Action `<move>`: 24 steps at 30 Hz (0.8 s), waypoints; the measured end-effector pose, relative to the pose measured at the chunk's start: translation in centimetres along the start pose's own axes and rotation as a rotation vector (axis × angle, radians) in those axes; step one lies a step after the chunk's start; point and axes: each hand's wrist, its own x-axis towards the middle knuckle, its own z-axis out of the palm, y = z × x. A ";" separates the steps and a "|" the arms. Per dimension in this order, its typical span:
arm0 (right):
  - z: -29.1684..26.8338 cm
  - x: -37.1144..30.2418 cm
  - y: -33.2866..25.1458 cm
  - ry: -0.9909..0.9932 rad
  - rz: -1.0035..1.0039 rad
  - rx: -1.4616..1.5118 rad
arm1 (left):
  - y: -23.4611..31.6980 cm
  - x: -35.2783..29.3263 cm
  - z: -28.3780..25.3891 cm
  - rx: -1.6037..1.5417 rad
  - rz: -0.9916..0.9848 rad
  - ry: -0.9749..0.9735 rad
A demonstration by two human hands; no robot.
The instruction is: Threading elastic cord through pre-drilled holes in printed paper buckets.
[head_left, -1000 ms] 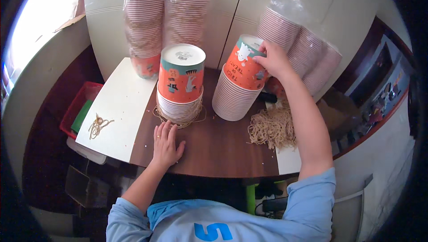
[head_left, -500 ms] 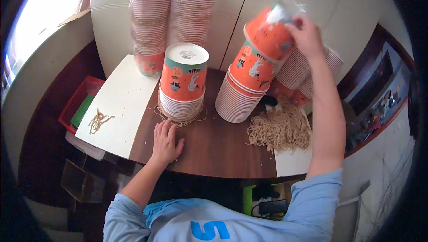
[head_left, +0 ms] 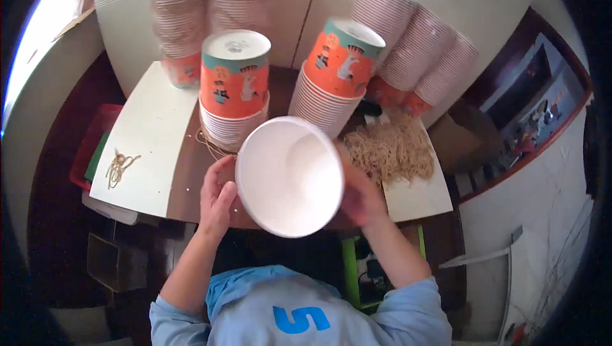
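A paper bucket (head_left: 290,177) is in front of me above the table edge, tilted so that its white inside faces up at me. My right hand (head_left: 363,199), somewhat blurred, grips it from the right, its fingers partly hidden behind the wall. At the bucket's left rim is my left hand (head_left: 217,199), thumb and fingers apart; whether it touches cannot be told. Just beyond stands an upside-down stack of orange and green paper buckets (head_left: 234,91) with loops of string about its base. A second such stack (head_left: 338,72) leans slightly to its right.
A heap of tan strings (head_left: 392,148) lies on the table's right part. A few loose strings (head_left: 120,167) rest on the white left panel (head_left: 150,135). Plastic-wrapped bucket stacks (head_left: 178,27) stand at the back left, others (head_left: 414,46) at the back right. A red crate (head_left: 95,148) sits beyond the left edge.
My right hand has come down from the top of the right stack, now with a bucket in front of me. That stack is shorter. My left hand has shifted toward the bucket.
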 end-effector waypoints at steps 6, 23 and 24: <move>1.8 0.6 0.5 -0.044 0.020 -1.063 | 2.1 -0.3 -0.3 0.246 -0.072 0.057; -0.2 4.8 -4.0 -0.467 -0.475 -2.315 | 4.5 -0.7 1.7 0.603 0.081 0.196; 0.4 4.2 -3.9 -0.471 -0.474 -2.312 | 5.2 -1.4 2.2 0.790 0.338 0.230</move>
